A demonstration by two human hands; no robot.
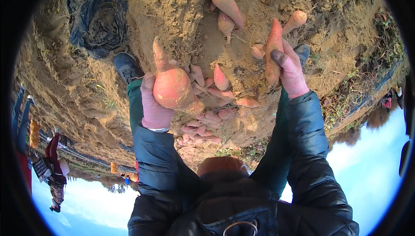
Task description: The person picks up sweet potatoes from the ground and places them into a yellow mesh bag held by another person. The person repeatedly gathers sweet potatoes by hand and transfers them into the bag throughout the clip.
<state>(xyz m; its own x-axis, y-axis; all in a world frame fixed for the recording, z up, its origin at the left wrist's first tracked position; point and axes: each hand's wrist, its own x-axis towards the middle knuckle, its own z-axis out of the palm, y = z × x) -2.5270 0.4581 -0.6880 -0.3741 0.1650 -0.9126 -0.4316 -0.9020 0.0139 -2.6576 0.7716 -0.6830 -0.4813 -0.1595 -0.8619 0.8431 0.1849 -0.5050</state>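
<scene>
My left hand [152, 106], in a pink glove, is closed around a large round sweet potato [173, 88] with a tapering neck and soil on its lower side. My right hand [292, 69], in a pink glove with a dark, soiled thumb, grips a long, slender sweet potato [273, 51]. Another sweet potato [296, 21] shows just past that hand; whether the two are joined, I cannot tell. Between my hands, loose sweet potatoes [220, 77] lie on the soil, and a pile of smaller ones [199, 130] sits closer to me.
Farther out on the sandy soil [168, 11] lie more sweet potatoes [223, 3]. Crumpled black plastic film [98, 18] is at the far left, beyond my shoe [126, 66]. Dry vines and weeds [346, 87] edge the right side. People [55, 171] stand at the left rim.
</scene>
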